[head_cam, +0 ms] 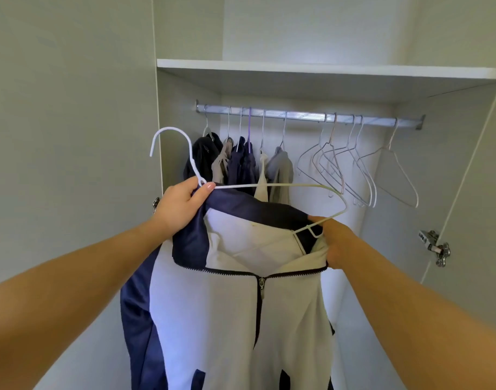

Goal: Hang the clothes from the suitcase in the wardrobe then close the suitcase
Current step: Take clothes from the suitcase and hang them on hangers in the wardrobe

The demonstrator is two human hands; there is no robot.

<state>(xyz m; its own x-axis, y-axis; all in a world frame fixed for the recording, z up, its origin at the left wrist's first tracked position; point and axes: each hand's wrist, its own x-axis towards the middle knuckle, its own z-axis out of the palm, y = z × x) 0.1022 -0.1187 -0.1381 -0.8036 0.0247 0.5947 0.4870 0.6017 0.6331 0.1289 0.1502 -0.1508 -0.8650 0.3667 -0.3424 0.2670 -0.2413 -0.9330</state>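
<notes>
Several dark and pale garments [241, 161] fill the white wardrobe's [325, 71] silver metal rail [306, 115] at left, empty wire hangers [337, 167] at right. Below the rail, left hand [179, 206] and right hand [339, 243] grip a white-and-navy zipped jacket [227, 319] on a white wire hanger [269, 185].

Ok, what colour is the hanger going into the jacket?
White. The wire hanger shows best in the head view, above the navy-and-white zip jacket.

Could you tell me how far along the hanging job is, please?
Done: several garments hang on the rail. In hand: the left hand grips the white hanger and the collar of the jacket, the right hand the far shoulder; the hanger is not fully inside. Left: hooking it on the rail near the empty hangers, then closing the suitcase, which is out of view.
</notes>
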